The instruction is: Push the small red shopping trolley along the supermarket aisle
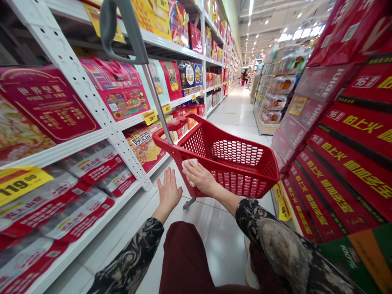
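Note:
A red plastic rolling shopping basket point(241, 175) with perforated walls stands on the floor in front of me. Its metal pull rod point(157, 98) rises at the left to a grey handle point(131, 45), and a small caster point(186, 205) shows beneath. My right hand point(200, 176) presses a crumpled white cloth point(188, 163) against the basket's near end wall, fingers laid over it. Just left of the basket, my left hand point(169, 190) hovers with fingers stretched out and nothing in it; it appears apart from the basket.
White shelves point(122, 141) of boxed goods and water packs point(76, 216) run along the left. Stacked red drink cartons point(346, 163) rise close on the right. Farther down the aisle point(234, 106) are a pallet of wrapped bottles point(275, 87) and a distant person point(244, 76).

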`<control>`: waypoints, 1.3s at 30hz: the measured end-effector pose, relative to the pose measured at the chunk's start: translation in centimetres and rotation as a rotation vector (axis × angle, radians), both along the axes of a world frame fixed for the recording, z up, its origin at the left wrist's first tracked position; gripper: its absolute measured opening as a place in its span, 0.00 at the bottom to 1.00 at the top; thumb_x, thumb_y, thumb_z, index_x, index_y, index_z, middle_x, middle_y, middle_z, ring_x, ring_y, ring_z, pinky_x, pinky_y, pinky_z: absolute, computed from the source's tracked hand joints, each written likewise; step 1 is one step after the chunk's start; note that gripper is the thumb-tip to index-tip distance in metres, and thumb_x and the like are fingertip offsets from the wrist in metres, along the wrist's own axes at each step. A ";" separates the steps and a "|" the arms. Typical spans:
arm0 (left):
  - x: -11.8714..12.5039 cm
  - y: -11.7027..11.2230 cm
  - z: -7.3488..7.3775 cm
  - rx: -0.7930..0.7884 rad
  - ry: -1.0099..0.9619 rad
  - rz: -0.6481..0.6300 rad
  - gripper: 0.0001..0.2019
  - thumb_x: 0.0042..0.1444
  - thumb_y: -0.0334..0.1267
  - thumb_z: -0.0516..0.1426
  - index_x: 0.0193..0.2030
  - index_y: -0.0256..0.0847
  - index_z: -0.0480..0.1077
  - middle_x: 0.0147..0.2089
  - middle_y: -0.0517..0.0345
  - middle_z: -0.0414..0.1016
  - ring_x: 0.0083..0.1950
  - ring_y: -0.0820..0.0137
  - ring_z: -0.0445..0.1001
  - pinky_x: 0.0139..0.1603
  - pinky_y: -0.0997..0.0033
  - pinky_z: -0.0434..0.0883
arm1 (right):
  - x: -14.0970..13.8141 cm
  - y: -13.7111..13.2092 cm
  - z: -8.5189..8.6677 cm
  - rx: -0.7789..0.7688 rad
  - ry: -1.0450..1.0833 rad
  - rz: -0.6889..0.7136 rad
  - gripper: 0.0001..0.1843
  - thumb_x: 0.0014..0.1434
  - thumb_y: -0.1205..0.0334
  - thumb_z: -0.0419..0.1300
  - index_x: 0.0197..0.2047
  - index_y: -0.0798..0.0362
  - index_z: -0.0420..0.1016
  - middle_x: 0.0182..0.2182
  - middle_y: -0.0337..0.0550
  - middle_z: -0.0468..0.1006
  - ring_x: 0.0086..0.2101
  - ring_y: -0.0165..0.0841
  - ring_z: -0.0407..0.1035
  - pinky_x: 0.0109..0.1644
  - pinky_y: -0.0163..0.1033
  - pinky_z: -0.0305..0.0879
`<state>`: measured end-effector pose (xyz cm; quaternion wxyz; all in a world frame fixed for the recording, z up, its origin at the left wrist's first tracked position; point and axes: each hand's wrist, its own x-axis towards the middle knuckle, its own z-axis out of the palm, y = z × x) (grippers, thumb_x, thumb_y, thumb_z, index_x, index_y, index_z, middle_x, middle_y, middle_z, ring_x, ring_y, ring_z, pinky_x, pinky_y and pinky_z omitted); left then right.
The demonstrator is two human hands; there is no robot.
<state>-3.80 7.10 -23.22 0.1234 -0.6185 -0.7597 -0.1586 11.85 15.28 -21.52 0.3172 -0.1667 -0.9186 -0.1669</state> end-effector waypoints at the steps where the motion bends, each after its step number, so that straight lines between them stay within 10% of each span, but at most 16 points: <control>1: 0.2 0.1 0.1 0.002 0.000 -0.001 0.35 0.50 0.34 0.52 0.65 0.31 0.45 0.68 0.37 0.44 0.69 0.56 0.44 0.63 0.40 0.47 | -0.3 0.2 0.8 0.010 0.032 -0.008 0.20 0.62 0.68 0.48 0.56 0.57 0.64 0.60 0.50 0.61 0.61 0.40 0.50 0.61 0.50 0.53; 6: 1.3 0.4 0.3 0.010 0.001 -0.026 0.36 0.48 0.34 0.51 0.65 0.31 0.45 0.68 0.37 0.46 0.69 0.57 0.45 0.63 0.41 0.46 | -1.4 1.2 1.8 0.020 0.040 -0.043 0.19 0.62 0.69 0.48 0.56 0.58 0.65 0.60 0.50 0.60 0.61 0.41 0.50 0.62 0.51 0.52; 17: 3.2 -0.7 -1.1 -0.057 0.061 -0.138 0.34 0.47 0.31 0.50 0.64 0.31 0.48 0.68 0.40 0.46 0.68 0.57 0.46 0.63 0.42 0.48 | 3.1 0.3 -6.2 -0.055 -0.155 -0.045 0.18 0.59 0.70 0.52 0.53 0.59 0.67 0.58 0.56 0.62 0.59 0.41 0.54 0.58 0.51 0.58; 27: 6.7 0.5 -0.6 -0.074 0.043 -0.175 0.34 0.48 0.30 0.49 0.64 0.27 0.48 0.68 0.40 0.45 0.69 0.58 0.43 0.64 0.41 0.46 | 6.4 1.4 -0.8 -0.019 -0.021 -0.063 0.21 0.62 0.70 0.47 0.58 0.58 0.63 0.60 0.51 0.60 0.62 0.40 0.47 0.62 0.51 0.51; 39: 11.2 0.1 -1.9 -0.118 0.096 -0.320 0.36 0.46 0.30 0.49 0.65 0.30 0.46 0.69 0.44 0.43 0.69 0.59 0.42 0.66 0.46 0.43 | 13.6 -0.7 -5.6 -0.059 -0.184 -0.057 0.19 0.60 0.70 0.50 0.55 0.60 0.66 0.58 0.53 0.64 0.60 0.41 0.53 0.60 0.50 0.56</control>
